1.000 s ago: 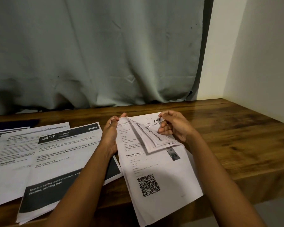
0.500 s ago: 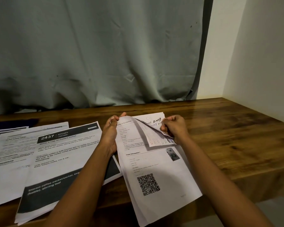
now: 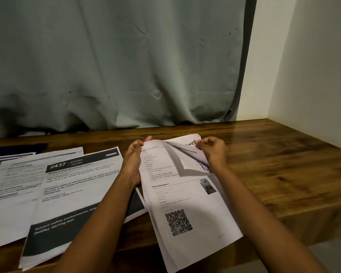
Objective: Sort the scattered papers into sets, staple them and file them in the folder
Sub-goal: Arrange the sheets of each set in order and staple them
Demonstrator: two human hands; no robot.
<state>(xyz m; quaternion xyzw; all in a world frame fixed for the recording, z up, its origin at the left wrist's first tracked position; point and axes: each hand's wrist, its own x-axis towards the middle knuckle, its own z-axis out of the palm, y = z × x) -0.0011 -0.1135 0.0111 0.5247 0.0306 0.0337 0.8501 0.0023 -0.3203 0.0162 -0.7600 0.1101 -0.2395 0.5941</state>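
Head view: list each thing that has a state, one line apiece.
left hand, pinches the top left corner of the QR-code papers.
right hand, pinches their peeled-back top right corner.
QR-code papers, lying on the table, top right corner folded back, near end overhanging the edge.
2437 kitchen sheet, flat, face up, overlapping the left papers.
curtain, drawn across behind the table.

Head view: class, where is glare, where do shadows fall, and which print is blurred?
Head view: soft glare on the wooden desk at its far right; the folded-back page shades the QR-code sheet beneath; print on the leftmost sheets is smeared.
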